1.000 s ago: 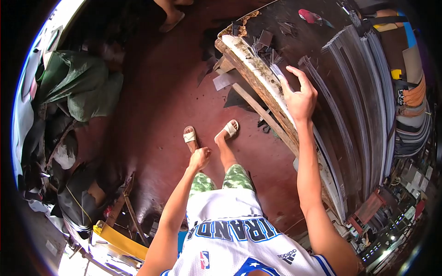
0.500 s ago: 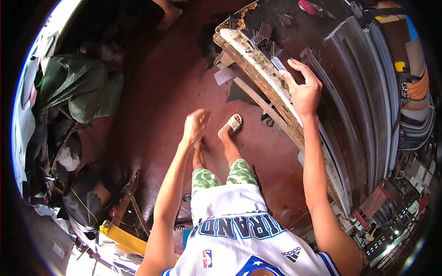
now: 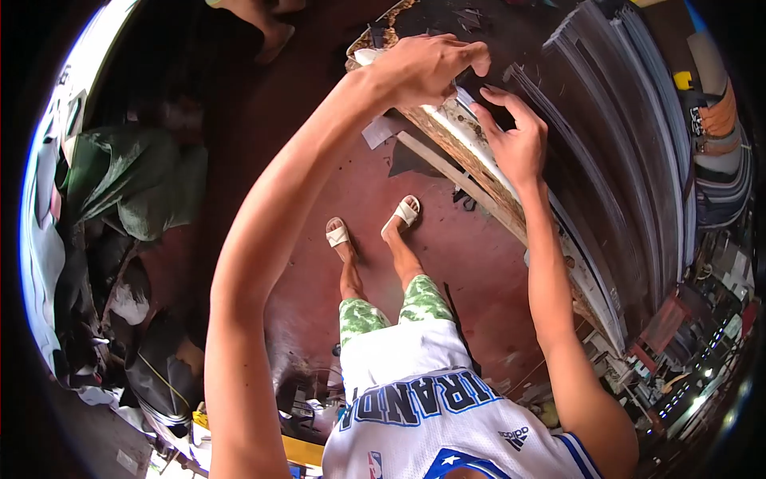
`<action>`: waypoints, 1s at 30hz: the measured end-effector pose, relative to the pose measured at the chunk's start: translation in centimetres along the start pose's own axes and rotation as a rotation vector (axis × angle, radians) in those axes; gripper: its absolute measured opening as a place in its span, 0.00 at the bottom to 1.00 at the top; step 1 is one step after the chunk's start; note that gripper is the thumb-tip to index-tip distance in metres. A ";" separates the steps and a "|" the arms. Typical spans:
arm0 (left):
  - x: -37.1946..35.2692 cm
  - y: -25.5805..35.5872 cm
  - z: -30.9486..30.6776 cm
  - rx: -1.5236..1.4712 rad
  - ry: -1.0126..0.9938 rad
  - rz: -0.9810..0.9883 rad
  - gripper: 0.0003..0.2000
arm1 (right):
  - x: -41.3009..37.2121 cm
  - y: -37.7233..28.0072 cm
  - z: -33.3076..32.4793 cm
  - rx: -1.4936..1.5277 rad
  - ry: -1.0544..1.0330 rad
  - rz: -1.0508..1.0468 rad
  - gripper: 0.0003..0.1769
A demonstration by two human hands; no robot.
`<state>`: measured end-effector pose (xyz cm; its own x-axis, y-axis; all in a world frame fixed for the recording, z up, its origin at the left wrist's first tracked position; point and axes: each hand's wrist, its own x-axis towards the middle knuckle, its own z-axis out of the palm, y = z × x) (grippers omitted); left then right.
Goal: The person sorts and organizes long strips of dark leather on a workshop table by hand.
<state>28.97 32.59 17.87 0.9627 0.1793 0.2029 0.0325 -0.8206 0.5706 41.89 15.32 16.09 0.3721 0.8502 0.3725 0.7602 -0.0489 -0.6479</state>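
Observation:
My left hand (image 3: 435, 70) is over the far end of a worn wooden table edge (image 3: 467, 152), its fingers curled forward and pointing right; whatever lies under them is hidden. Just to its right, my right hand (image 3: 516, 142) is held above the table's near edge, thumb and fingers apart, with nothing visible between them. A small stack of thin pale strips (image 3: 465, 97) lies between the two hands. Long stacks of dark, thin sheets (image 3: 610, 144) curve along the tabletop to the right of my right hand.
A wooden bar (image 3: 455, 180) runs below the table edge. Green cloth (image 3: 132, 180) and dark material (image 3: 163, 367) are piled at the left. Another person's foot (image 3: 275, 40) shows at the top. Rolled material (image 3: 718, 124) and a yellow object (image 3: 683, 80) are at the right.
My left hand has moved up and right, from above the floor to over the table's far end. My right hand has shifted slightly left. The view has turned a little.

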 end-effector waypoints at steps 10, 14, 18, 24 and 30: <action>2.1 0.0 -0.4 -0.034 -0.137 0.047 0.25 | -0.7 0.9 -0.3 -0.007 0.024 -0.075 0.14; 2.1 -0.4 -0.4 -0.084 -0.140 0.076 0.25 | -0.9 1.5 0.0 0.005 0.030 -0.057 0.15; 2.0 -0.8 -0.3 -0.092 -0.146 0.088 0.25 | -1.0 1.2 -0.1 0.014 0.037 -0.050 0.15; 2.1 -0.8 -0.3 -0.160 -0.133 0.051 0.24 | -1.0 0.8 -0.4 0.016 0.015 -0.015 0.17; 1.8 -0.9 -0.4 -0.178 -0.124 0.028 0.24 | -1.0 0.9 -0.4 0.014 0.006 -0.025 0.19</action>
<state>30.59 33.90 18.04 0.9885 0.0807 0.1276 -0.0321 -0.7137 0.6998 42.43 14.24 15.43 0.3564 0.8481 0.3921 0.7614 -0.0204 -0.6480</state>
